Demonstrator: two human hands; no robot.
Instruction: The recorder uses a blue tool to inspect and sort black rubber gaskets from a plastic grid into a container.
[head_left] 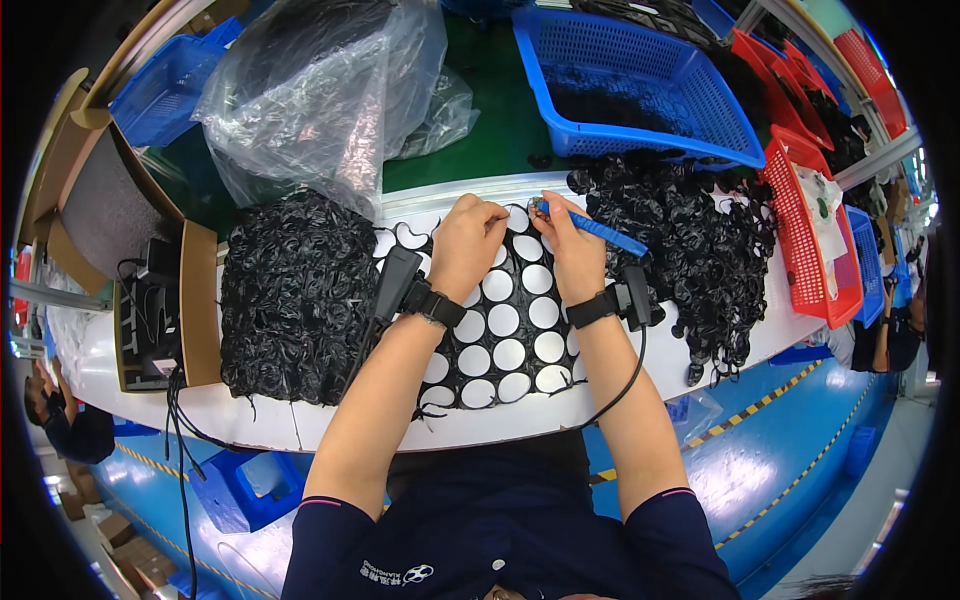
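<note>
On the white table in front of me lies a black sheet [463, 343] with rows of round white circles showing through it. My left hand [466, 243] is closed at the far edge of this sheet, fingertips pressed together; what they pinch is hidden. Just to its right, my right hand [573, 250] grips a blue utility knife [615, 236], its handle slanting out to the right. The knife's working end sits by the fingertips at the sheet's far edge and is too small to make out clearly. Each wrist wears a black strap with a device.
Stacked black round-patterned sheets [295, 300] lie left; a loose heap of black parts [690, 240] lies right. Beyond are a clear plastic bag [310, 100] and a blue basket [640, 135]. A cardboard box [200, 300] stands left, a red basket [815, 235] right. Cables [180, 420] hang over the near edge.
</note>
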